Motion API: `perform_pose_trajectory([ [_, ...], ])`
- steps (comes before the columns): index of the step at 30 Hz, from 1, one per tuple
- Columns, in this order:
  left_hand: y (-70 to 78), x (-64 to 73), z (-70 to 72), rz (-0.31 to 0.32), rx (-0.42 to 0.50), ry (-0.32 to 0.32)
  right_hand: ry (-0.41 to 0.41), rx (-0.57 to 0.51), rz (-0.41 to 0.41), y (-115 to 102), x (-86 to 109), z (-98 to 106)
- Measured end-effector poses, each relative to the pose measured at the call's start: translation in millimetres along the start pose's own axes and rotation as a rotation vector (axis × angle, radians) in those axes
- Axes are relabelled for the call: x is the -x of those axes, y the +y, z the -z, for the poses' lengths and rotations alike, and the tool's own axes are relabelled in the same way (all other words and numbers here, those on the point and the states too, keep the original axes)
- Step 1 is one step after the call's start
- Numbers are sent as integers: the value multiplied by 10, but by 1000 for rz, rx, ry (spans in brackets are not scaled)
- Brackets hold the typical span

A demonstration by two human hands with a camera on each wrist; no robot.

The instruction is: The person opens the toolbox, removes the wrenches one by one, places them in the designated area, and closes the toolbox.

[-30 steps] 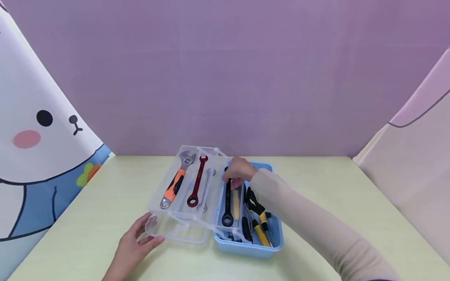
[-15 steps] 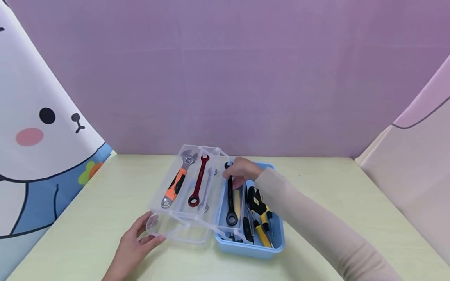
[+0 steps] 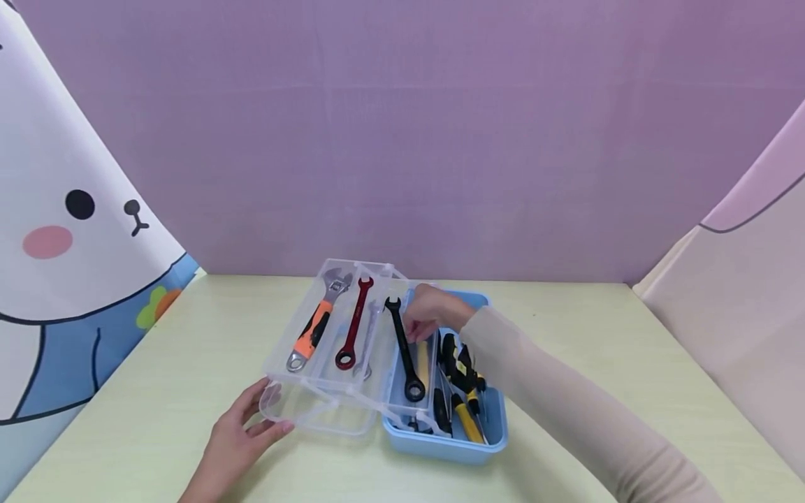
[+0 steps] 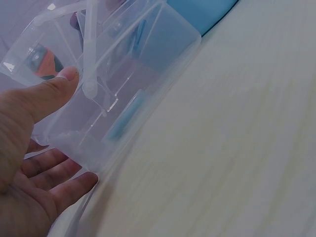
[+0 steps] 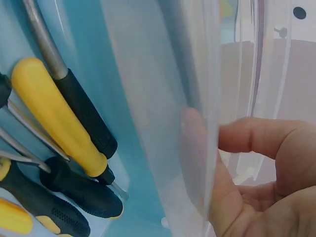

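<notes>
In the head view, my left hand holds the front-left corner of a clear plastic lid, thumb and fingers on either side. My right hand is in a clear tray of the blue toolbox, beside a black wrench. The wrench lies slanted, apart from the fingers. In the right wrist view, the thumb and a bent finger show at the tray's translucent wall; I cannot tell if they pinch anything. A beige bar lies just below the hand.
An adjustable wrench with an orange grip and a red wrench lie in the fold-out tray to the left. Several screwdrivers and other black-and-yellow tools fill the toolbox's right side. A purple backdrop stands behind the table.
The black wrench has left my right hand's fingers, its upper end swinging left. My right hand has shifted slightly right and down, away from it. My left hand has stayed put.
</notes>
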State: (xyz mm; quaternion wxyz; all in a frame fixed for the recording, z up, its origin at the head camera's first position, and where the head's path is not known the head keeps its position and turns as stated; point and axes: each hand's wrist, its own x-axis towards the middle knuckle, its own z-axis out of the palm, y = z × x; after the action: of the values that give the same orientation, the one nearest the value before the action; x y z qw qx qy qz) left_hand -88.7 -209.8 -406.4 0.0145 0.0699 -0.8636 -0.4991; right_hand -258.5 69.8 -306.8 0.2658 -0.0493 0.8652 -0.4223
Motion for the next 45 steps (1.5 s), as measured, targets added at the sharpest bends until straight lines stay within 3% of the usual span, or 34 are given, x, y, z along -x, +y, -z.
perform_pose_trajectory([
  [11, -14, -21, 5, 17, -14, -16, 136, 127, -10, -57, 54, -121],
  [21, -28, -38, 1, 15, -5, -15, 187, 210, -48, -90, 8, -178],
  [26, -22, -30, -4, 20, -23, -23, 158, 144, -48, -20, -32, -120],
  [34, -20, -16, 10, 23, -26, -14, -11, -119, -68, 20, -45, 40],
  [45, -4, 17, -11, 26, -24, -3, -78, -262, -68, 11, 55, 176],
])
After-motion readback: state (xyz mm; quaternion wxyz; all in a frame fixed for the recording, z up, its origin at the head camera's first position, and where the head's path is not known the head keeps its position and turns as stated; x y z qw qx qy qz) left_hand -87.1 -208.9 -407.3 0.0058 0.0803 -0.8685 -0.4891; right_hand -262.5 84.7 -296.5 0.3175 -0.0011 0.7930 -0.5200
